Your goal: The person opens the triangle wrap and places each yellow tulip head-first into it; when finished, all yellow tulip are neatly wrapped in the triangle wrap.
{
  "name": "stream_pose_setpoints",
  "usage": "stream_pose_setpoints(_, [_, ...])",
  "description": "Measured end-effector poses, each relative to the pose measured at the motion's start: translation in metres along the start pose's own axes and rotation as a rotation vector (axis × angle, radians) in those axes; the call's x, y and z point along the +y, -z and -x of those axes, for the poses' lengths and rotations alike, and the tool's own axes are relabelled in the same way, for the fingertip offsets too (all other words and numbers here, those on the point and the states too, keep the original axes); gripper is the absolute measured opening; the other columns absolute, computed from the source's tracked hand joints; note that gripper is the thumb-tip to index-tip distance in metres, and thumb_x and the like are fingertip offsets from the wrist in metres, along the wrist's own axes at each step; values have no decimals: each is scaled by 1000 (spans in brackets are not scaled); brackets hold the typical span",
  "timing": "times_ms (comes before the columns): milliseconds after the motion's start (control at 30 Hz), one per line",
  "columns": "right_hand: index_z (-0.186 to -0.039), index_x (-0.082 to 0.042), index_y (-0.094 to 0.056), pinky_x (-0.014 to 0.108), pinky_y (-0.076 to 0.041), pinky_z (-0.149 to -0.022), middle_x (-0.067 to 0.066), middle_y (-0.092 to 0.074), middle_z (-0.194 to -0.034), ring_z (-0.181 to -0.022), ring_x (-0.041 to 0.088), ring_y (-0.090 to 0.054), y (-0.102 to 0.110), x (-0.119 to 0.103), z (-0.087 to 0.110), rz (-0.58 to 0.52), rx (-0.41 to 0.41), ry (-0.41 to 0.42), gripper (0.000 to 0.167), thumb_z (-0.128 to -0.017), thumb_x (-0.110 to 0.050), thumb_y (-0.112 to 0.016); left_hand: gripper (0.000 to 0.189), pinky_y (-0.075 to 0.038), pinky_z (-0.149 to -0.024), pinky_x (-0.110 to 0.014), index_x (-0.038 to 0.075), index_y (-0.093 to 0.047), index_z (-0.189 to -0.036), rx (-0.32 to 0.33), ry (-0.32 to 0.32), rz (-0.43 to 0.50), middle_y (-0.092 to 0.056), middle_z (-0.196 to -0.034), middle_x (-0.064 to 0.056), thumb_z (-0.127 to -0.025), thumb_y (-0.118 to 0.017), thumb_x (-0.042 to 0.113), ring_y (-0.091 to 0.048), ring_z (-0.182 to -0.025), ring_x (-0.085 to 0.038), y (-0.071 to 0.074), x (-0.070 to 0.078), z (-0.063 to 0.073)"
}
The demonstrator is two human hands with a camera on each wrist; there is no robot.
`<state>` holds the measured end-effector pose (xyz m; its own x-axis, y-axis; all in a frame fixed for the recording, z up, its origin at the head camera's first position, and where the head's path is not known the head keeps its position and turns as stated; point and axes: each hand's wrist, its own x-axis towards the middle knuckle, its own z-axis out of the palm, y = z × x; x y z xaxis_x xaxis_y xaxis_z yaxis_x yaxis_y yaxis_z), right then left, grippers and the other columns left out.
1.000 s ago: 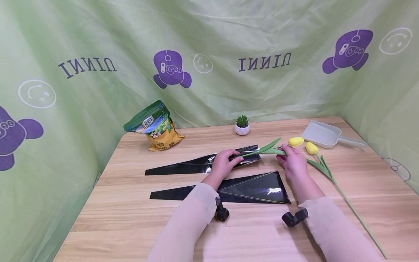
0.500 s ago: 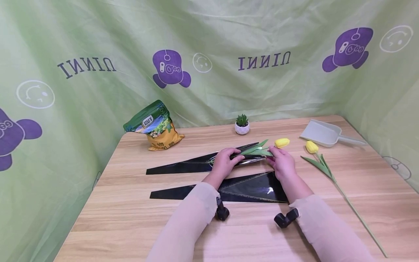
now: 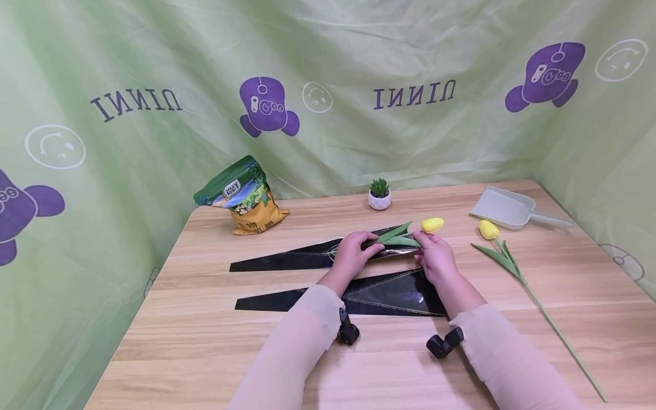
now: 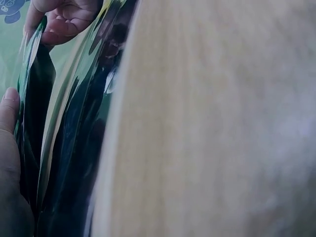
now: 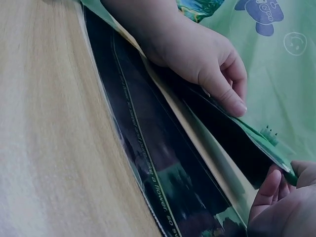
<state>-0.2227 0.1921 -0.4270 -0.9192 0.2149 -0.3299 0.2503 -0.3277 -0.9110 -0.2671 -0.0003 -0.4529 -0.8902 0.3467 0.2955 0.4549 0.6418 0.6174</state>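
In the head view my left hand (image 3: 352, 256) holds the far black flower sleeve (image 3: 287, 259) near its wide end, thumb towards the opening. My right hand (image 3: 437, 255) pinches a yellow tulip (image 3: 432, 225) by its stem and leaves, just below the bloom. Its green leaves (image 3: 397, 241) lie over the sleeve's mouth, and the lower stem is hidden inside the sleeve and behind my left hand. A second flat black sleeve (image 3: 394, 293) lies nearer to me, partly under my right wrist. In the right wrist view, the sleeve's printed edge (image 5: 133, 108) shows below both hands.
Another yellow tulip (image 3: 533, 296) lies along the table's right side. Behind it sits a grey dustpan (image 3: 504, 208). A small potted succulent (image 3: 379, 196) stands at the back, and a green and yellow bag (image 3: 251, 199) at the back left. A printed green curtain (image 3: 328, 136) encloses the table.
My right hand has moved left with the tulip, bringing its bloom and leaves closer to the sleeve's mouth. My left hand has stayed in nearly the same spot.
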Motion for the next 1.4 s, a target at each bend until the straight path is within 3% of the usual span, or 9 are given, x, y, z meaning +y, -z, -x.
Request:
stream_pose_setpoints(267, [-109, -20, -37, 11, -43, -49, -19, -66, -72, -56, 0, -54, 4, -1, 0, 8, -40, 65, 16, -102, -17, -51, 32, -49, -102, -32, 16, -72, -113, -8, 11, -8, -72, -117, -3, -89, -70, 38, -64, -115, -20, -1, 0, 0])
stream_pose_setpoints(433, [-114, -19, -36, 14, -51, -55, -14, -70, -78, -62, 3, -63, 19, -7, 0, 59, -144, 128, 20, -102, -14, -51, 31, -49, -102, -33, 16, -73, -112, -13, 17, 3, -72, -117, -4, -89, -71, 36, -64, -115, -20, 0, -1, 0])
stream_pose_setpoints(567, [-128, -6, -38, 19, -58, -68, -15, -71, -87, -73, 3, -67, 37, -17, -4, 236, -250, 175, 32, -101, -14, -52, 31, -49, -103, -33, 16, -73, -113, -18, 24, 7, -72, -118, -3, -89, -71, 36, -64, -116, -19, 1, -1, 1])
stream_pose_setpoints(700, [-146, 10, -23, 21, -58, -81, 14, -68, -117, -82, -3, -65, 51, -27, -9, 481, -305, 191, 57, -103, -16, -48, 32, -48, -104, -33, 16, -72, -113, -29, 29, 0, -71, -119, -3, -89, -70, 37, -63, -118, -19, 1, 0, 0])
stream_pose_setpoints(767, [-149, 10, -18, 21, -57, -85, 32, -53, -133, -86, -4, -64, 55, -31, -11, 557, -324, 200, 61, -103, -17, -49, 31, -48, -103, -33, 16, -72, -113, -32, 27, -7, -71, -118, -3, -89, -70, 37, -63, -117, -19, 2, 1, 0])
stream_pose_setpoints(833, [-150, 8, -18, 21, -56, -87, 39, -40, -141, -88, -4, -65, 58, -35, -14, 603, -336, 216, 63, -102, -16, -50, 31, -49, -103, -33, 16, -72, -113, -31, 21, -9, -72, -118, -3, -89, -70, 36, -64, -117, -20, 2, 1, 1])
stream_pose_setpoints(1000, [-148, 8, -23, 21, -57, -85, 35, -55, -130, -89, -1, -67, 64, -40, -18, 642, -382, 246, 62, -99, -12, -55, 32, -49, -103, -34, 15, -72, -114, -28, 18, -7, -71, -118, -4, -89, -71, 35, -63, -117, -20, 3, 3, 2])
stream_pose_setpoints(1200, [-144, 11, -29, 24, -59, -81, 33, -60, -125, -85, 3, -69, 60, -38, -24, 646, -426, 208, 57, -98, -9, -56, 31, -49, -103, -33, 16, -73, -113, -22, 8, -19, -71, -118, -2, -89, -71, 36, -64, -117, -19, 4, 3, 2])
stream_pose_setpoints(1400, [-143, 9, -36, 22, -57, -72, 1, -70, -98, -78, 3, -65, 52, -29, -32, 694, -419, 195, 57, -96, -13, -61, 31, -49, -103, -33, 16, -73, -112, -30, 0, -29, -72, -117, -2, -89, -70, 36, -63, -117, -18, 2, 2, 1])
